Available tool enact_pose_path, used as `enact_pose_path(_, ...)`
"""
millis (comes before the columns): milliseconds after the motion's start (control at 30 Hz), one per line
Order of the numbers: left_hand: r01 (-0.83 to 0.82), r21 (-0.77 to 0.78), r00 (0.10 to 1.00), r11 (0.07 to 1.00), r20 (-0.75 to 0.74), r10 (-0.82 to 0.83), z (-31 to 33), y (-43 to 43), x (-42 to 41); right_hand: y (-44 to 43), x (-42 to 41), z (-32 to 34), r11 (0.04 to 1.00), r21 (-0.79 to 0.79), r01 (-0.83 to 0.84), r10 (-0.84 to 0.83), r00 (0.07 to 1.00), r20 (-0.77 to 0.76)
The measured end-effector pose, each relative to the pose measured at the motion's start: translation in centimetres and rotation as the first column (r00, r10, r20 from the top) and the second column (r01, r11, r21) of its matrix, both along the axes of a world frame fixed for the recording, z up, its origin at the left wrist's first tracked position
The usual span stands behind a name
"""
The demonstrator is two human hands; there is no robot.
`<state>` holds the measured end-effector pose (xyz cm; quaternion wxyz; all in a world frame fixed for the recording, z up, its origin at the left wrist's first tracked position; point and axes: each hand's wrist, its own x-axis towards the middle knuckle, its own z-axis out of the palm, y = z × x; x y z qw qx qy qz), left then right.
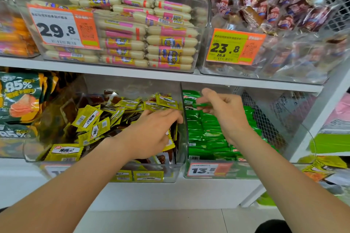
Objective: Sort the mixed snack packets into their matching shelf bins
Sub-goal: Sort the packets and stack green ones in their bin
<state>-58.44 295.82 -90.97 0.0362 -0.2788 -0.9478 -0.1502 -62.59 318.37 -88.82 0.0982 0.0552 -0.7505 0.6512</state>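
Note:
Two clear bins stand side by side on the lower shelf. The left bin (28, 149) holds yellow snack packets (87, 117) mixed with dark brown ones. The right bin (248, 173) is filled with green packets (206, 132). My left hand (151, 134) lies inside the left bin with its fingers stretched over the yellow packets, the tips dipping down by the bin's right wall. My right hand (225, 113) hovers above the right bin and pinches a single green packet (202, 104) between thumb and fingers.
The upper shelf carries a clear bin of pale sausage sticks (149, 39) and a bin of dark wrapped snacks (284, 15). Orange price tags (208, 170) hang on the bin fronts. Large green-orange bags (19, 96) sit at the left. A white upright (322, 111) frames the right side.

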Motion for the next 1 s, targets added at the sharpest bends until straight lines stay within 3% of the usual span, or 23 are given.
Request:
enact_pose_path(133,-0.084,-0.098,0.988,0.992,-0.138,0.07,-0.9,0.1,-1.2,1.1,-1.9,-1.6,0.992,-0.075,0.097,-0.09,0.992,0.092)
enact_pose_path(300,-0.249,-0.304,0.947,0.92,-0.277,0.165,-2.0,0.3,-1.8,0.6,-4.5,-3.0,0.904,0.336,0.265,-0.261,0.964,-0.057)
enact_pose_path(400,-0.309,-0.28,0.933,0.909,-0.273,0.233,-1.6,0.4,-2.2,-0.2,-6.1,-4.0,0.827,0.515,0.226,-0.136,0.969,-0.207)
enact_pose_path(567,-0.376,-0.195,0.916,0.906,-0.224,0.332,-0.4,-2.3,-2.6,-1.1,-8.3,-5.6,0.674,0.719,0.172,-0.003,0.973,-0.231)
enact_pose_path(700,-0.353,-0.151,0.935,0.923,-0.103,0.341,-0.1,-3.9,-2.4,-0.8,-9.4,-6.7,0.42,0.886,0.198,0.075,0.965,-0.251)
enact_pose_path(733,-0.339,-0.138,0.94,0.931,-0.073,0.332,0.0,-4.1,-2.3,-0.8,-9.3,-6.6,0.394,0.89,0.229,0.074,0.957,-0.279)
enact_pose_path(800,-0.277,-0.088,0.961,0.957,-0.022,0.276,0.1,-4.6,-2.1,-1.1,-9.1,-6.1,0.486,0.824,0.292,0.062,0.929,-0.365)
enact_pose_path(900,-0.231,0.071,0.972,0.97,0.048,0.228,0.8,-5.6,-1.7,-2.7,-6.6,-3.2,0.742,0.615,0.265,-0.04,0.934,-0.354)
enact_pose_path(1000,-0.321,0.198,0.94,0.926,-0.049,0.337,1.9,-7.4,-1.0,-5.5,-1.9,-0.2,0.844,0.504,0.185,0.005,0.936,-0.351)
